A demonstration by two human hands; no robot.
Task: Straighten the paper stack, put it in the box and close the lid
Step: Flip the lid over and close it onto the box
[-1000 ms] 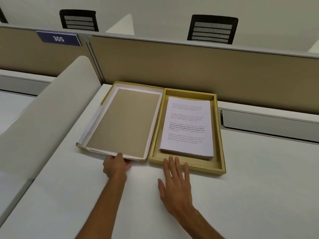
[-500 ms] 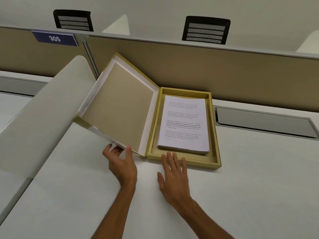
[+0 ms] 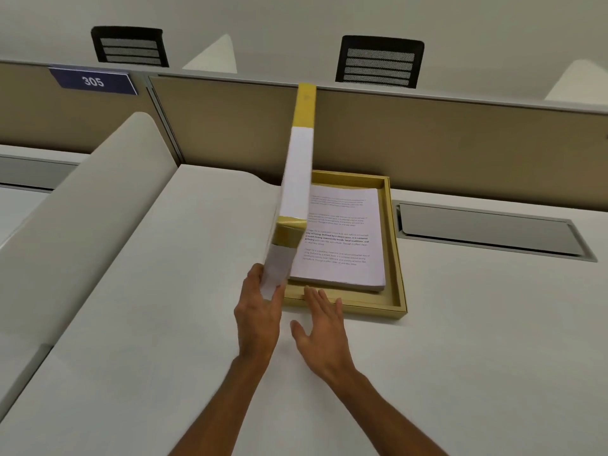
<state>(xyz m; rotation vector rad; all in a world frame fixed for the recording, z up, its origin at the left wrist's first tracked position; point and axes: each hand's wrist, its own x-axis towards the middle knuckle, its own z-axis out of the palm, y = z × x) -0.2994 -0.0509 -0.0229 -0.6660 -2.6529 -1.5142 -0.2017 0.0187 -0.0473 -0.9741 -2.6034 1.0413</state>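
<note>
A shallow yellow box (image 3: 399, 284) lies on the white desk with a neat stack of printed paper (image 3: 342, 238) inside it. Its hinged lid (image 3: 297, 179), yellow and white, stands nearly upright along the box's left side, seen edge-on and hiding the stack's left margin. My left hand (image 3: 260, 314) holds the lid's near corner, fingers behind it and thumb in front. My right hand (image 3: 320, 327) rests flat on the desk with spread fingers, fingertips touching the box's front wall.
A curved white divider (image 3: 85, 232) rises to the left of the desk. A tan partition (image 3: 460, 143) runs behind the box, with a "305" sign (image 3: 93, 81). A grey cable flap (image 3: 487, 230) is set in the desk to the right. Two black chair backs show beyond.
The lid has swung up from flat on the desk to nearly vertical, raised by my left hand. My right hand has stayed at the box's front edge.
</note>
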